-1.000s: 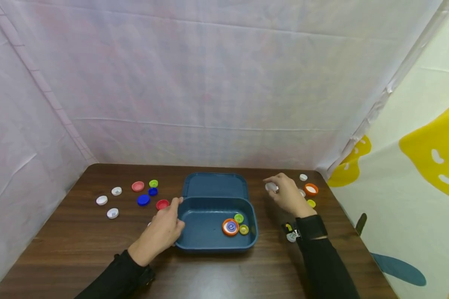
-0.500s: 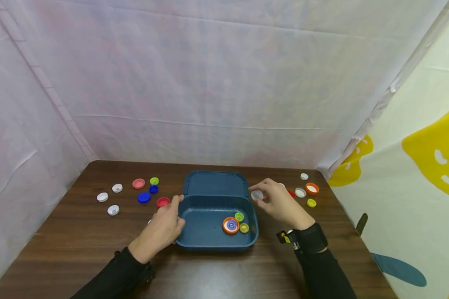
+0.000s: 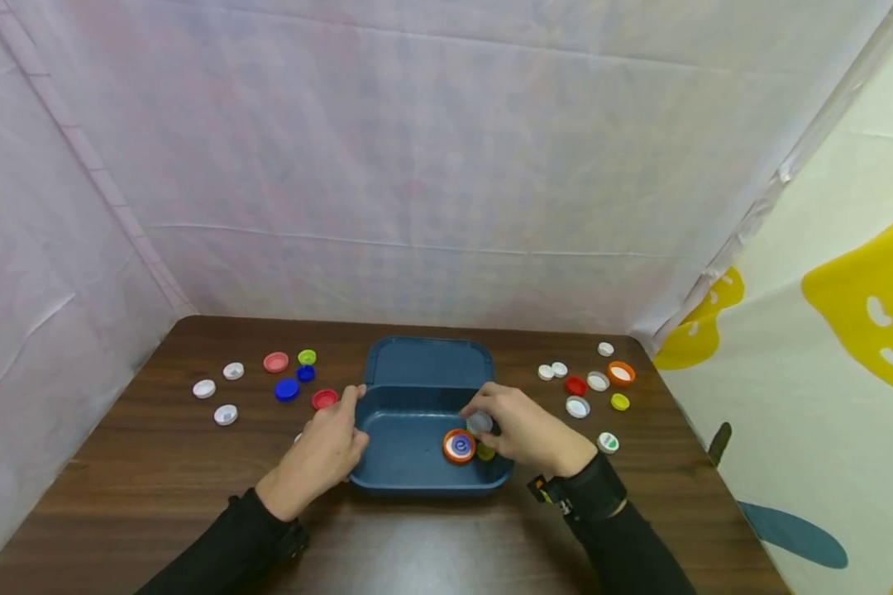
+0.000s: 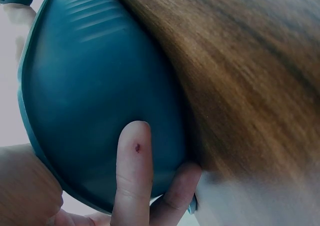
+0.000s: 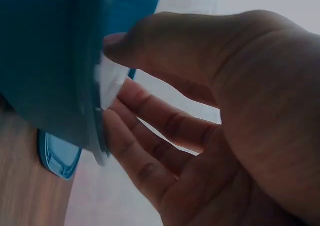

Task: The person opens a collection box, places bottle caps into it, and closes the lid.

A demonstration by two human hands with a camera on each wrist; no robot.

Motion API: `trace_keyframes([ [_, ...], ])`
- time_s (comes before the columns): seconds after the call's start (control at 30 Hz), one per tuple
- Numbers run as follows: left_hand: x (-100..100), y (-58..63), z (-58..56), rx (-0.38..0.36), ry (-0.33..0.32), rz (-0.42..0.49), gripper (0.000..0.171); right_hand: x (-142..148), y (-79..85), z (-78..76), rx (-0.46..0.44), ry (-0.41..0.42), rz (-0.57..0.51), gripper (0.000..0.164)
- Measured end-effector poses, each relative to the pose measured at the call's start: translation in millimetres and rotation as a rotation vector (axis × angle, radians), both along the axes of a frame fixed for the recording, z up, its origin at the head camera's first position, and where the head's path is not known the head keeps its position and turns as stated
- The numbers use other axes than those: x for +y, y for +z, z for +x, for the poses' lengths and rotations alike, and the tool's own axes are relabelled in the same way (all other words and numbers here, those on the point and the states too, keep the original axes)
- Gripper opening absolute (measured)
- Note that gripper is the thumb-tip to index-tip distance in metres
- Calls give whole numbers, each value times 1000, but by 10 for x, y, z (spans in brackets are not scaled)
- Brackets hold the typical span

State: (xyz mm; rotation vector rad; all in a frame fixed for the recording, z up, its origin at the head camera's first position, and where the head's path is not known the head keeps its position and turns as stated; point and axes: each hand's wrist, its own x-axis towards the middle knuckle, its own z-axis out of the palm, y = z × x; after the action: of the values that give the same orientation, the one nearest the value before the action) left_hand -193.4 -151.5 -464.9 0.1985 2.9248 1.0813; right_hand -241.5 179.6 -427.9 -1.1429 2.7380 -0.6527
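Observation:
A dark blue plastic box (image 3: 394, 450) stands on the table with its lid (image 3: 429, 361) folded back flat behind it. My left hand (image 3: 323, 445) grips the box's left wall; in the left wrist view its fingers (image 4: 134, 161) lie along the outside of that wall. Over the box's right half, my right hand (image 3: 528, 428) pinches a translucent whitish bottle cap (image 3: 479, 424) between thumb and fingers. Beneath it in the box are an orange cap (image 3: 459, 446) with a purple swirled centre and a yellow cap (image 3: 485, 451). A green cap there is hidden by the hand and the held cap.
Left of the box lie several caps, among them white (image 3: 226, 415), blue (image 3: 286, 390), pink (image 3: 275, 362) and red (image 3: 325, 399) ones. On the right are more, including a red cap (image 3: 576, 386), an orange cap (image 3: 621, 373) and a green-marked white cap (image 3: 608, 443).
My right hand has carried the translucent cap leftward from the right-hand caps, across the box's right rim to above the inside. The left hand has stayed on the box.

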Motion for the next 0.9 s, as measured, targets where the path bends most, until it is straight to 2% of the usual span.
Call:
trace_keyframes([
  [0.1,1,5,-1,3,2,0,65,-40,-12,20,-31,15,21,33],
  [0.47,6,5,11,-1,0,-2,64,-12,-44,3,-1,30,-2,34],
  [0.6,10,12,17,-22,8,2,65,9,-35,-24,14,9,-21,32],
  [0.9,17,14,13,-8,8,-5,63,91,-29,-137,95,-74,-70,25],
])
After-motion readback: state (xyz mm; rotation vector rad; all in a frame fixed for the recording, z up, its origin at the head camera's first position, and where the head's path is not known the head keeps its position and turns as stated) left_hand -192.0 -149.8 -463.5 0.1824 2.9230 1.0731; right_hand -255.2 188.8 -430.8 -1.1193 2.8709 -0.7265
